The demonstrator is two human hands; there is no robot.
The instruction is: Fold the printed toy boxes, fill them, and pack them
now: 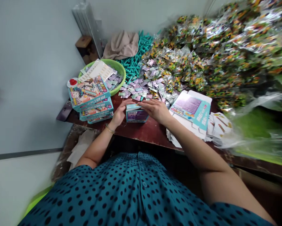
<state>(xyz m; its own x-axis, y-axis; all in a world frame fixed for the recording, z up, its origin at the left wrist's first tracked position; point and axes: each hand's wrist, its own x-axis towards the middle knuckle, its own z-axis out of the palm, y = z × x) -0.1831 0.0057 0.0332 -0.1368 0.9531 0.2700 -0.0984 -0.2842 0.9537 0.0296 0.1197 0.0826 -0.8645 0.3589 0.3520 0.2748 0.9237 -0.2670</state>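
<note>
On the brown table (145,130), close to its near edge, stands a small teal box (136,113); all else is placed from it. Left hand (120,113) cups the box's left end, fingers curled round the corner, gold bangle at the wrist. Right hand (156,110) lies flat over the top right, fingers stretched and pressing down, gripping nothing else. Both hands touch the box.

Left of the box: a stack of finished boxes (90,99), printed lids up. Behind that, a green basin (120,70) holding paper slips. Behind the box: loose small packets (141,88), then teal plastic sticks (137,59) and a heap of shiny wrapped bags (213,50). Right of the box: flat unfolded cartons (192,110).

Step in hand, as I judge it: closing the lid flap. Next move likely calls for tucking the flap fully while the left hand steadies the box.
</note>
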